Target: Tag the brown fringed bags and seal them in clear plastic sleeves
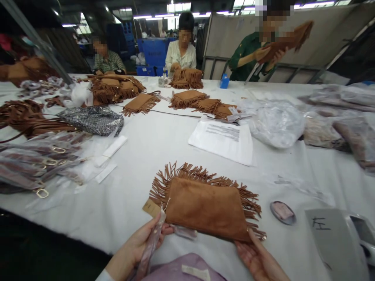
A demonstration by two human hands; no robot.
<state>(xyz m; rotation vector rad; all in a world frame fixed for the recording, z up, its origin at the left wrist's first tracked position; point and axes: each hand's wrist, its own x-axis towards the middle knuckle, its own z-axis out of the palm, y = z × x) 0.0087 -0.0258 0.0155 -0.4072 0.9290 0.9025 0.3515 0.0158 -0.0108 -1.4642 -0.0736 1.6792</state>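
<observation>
A brown suede fringed bag (206, 207) lies on the white table in front of me, its fringe fanned out along the far and right sides. My left hand (143, 240) is at its near left corner, closed on a plastic-wrapped strap (152, 242). A tan paper tag (151, 208) hangs by a string at that corner. My right hand (253, 253) grips the bag's near right corner, the thumb on top and the fingers beneath. Under the bag's near edge, a small plastic-wrapped piece (184, 232) pokes out.
Plastic-wrapped straps with gold rings (43, 162) are piled at left. A printed white bag (222, 138) lies ahead, beside crumpled clear plastic (272, 119). At right are a round dish (283, 213) and a grey marked panel (334, 238). Several people sit or stand across the table among fringed bags (187, 97).
</observation>
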